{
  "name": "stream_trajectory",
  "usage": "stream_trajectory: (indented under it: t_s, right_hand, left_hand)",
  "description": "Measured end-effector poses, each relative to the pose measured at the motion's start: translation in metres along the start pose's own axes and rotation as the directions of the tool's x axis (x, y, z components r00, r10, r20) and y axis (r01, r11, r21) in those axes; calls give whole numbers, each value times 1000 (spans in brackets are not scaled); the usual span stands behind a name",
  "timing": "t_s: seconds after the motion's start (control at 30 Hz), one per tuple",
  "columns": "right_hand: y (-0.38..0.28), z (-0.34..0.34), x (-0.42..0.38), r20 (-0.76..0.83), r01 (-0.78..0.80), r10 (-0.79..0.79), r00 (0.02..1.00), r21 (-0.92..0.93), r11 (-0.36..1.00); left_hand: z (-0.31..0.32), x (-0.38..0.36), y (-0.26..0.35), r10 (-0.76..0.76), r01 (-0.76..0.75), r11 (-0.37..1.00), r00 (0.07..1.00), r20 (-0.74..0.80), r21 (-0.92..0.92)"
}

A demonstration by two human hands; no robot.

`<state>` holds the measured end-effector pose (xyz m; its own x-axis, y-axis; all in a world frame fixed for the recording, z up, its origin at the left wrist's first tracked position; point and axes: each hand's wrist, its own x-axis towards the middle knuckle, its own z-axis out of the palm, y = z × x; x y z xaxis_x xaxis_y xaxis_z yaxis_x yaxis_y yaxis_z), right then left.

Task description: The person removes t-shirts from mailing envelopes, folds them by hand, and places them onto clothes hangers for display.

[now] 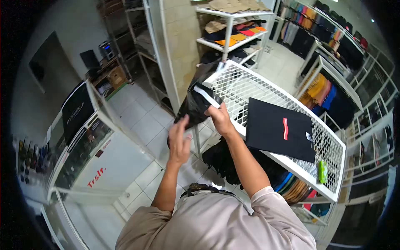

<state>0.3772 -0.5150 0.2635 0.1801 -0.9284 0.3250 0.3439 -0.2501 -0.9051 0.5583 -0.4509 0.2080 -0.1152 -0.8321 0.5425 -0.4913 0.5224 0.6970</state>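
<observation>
A black plastic bag (pixel 192 109) with a white strip (pixel 207 96) hangs in front of me, left of the white mesh rack top. My right hand (pixel 220 118) grips the bag near the lower end of the strip, thumb on top. Against the bag's lower left side is my left hand (pixel 180 143), its fingers apart and slightly blurred. To the right, a folded black shirt (pixel 271 131) with a red and white label lies flat on the mesh. What is inside the bag cannot be made out.
The white mesh rack (pixel 342 166) holds a small green packet (pixel 322 171), with clothes hanging underneath. Behind stand white shelves (pixel 227 41) of caps. At the left is a glass-sided counter (pixel 112 162); more clothing racks fill the back right.
</observation>
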Motion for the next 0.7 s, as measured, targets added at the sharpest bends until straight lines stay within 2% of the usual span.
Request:
stream_trajectory:
  t_s: [0.03, 0.1, 0.13, 0.17, 0.2, 0.23, 0.3, 0.37, 0.43, 0.5, 0.53, 0.57, 0.6, 0.63, 0.67, 0.7]
  right_hand:
    - [-4, 5, 0, 31, 18, -21, 999, 78, 997]
    - [-3, -3, -1, 200, -95, 85, 976, 40, 995]
    - [-6, 2, -6, 175, -103, 97, 980, 27, 994]
    - [-10, 8, -11, 152, -108, 105, 983, 13, 994]
    - [-27, 15, -18, 199, -149, 146, 969, 3, 989]
    - [-8, 5, -9, 328, -180, 160, 931, 31, 983]
    - [14, -5, -11, 317, -156, 144, 938, 13, 988]
    - [-17, 12, -36, 208, -191, 194, 959, -36, 981]
    - [-18, 23, -42, 201, -378, 350, 915, 125, 917]
    - [0, 25, -43, 324, -413, 350, 879, 150, 898]
    - [2, 30, -46, 356, -389, 321, 878, 139, 911]
    - [3, 35, -50, 383, -362, 290, 877, 130, 923]
    - [3, 39, -53, 404, -370, 293, 867, 127, 920]
    - [3, 42, -55, 431, -286, 216, 876, 104, 953]
    - [1, 45, -56, 455, -195, 136, 880, 86, 977]
    - [-8, 51, -55, 465, -192, 130, 876, 89, 977]
  left_hand:
    - [9, -16, 2, -10, 9, 999, 1000, 5, 49]
    - [18, -41, -4, -54, 58, 998, 972, 230, -8]
    - [13, -48, 4, -74, 74, 997, 977, 200, 7]
    - [6, -53, 12, -173, 203, 967, 967, 188, -156]
    - [0, -59, 20, -266, 316, 894, 945, 190, -318]
    - [1, -67, 14, -270, 243, 906, 962, -30, -345]
    - [-9, -89, -25, -415, 309, 868, 882, -225, -388]
    - [-29, -106, -26, -482, 365, 847, 834, -269, -385]
    - [-41, -121, -27, -540, 411, 824, 778, -321, -389]
    - [-44, -135, -27, -520, 387, 831, 796, -310, -400]
    - [-49, -137, -14, -623, 421, 727, 737, -263, -543]
    - [-51, -146, -14, -630, 420, 728, 723, -285, -542]
    - [-52, -153, -18, -675, 374, 665, 670, -307, -646]
    - [-53, -159, -21, -717, 313, 599, 620, -319, -737]
    - [-58, -167, -25, -743, 278, 548, 595, -306, -789]
    - [-66, -171, -24, -739, 271, 555, 594, -318, -786]
